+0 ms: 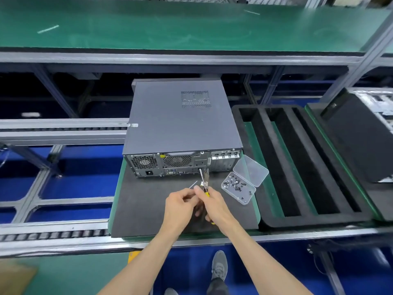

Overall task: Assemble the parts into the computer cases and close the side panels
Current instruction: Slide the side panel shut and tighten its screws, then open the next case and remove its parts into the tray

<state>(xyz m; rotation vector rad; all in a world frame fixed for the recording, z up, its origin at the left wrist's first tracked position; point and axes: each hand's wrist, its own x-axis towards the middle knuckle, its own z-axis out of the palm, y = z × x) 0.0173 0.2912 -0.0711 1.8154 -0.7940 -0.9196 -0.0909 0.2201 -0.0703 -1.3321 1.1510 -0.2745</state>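
Two hands are meeting before a closed computer case (182,124); the right hand's (214,206) fingers (209,193) are gripping a yellow-handled screwdriver (204,184), an open screw box (238,188) lying just right of them.

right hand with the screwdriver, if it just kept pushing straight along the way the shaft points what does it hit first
Most likely the rear panel of the computer case. The right hand holds the screwdriver with its tip aimed at the port area there. Depth is hard to judge; the tip may already be close to touching.
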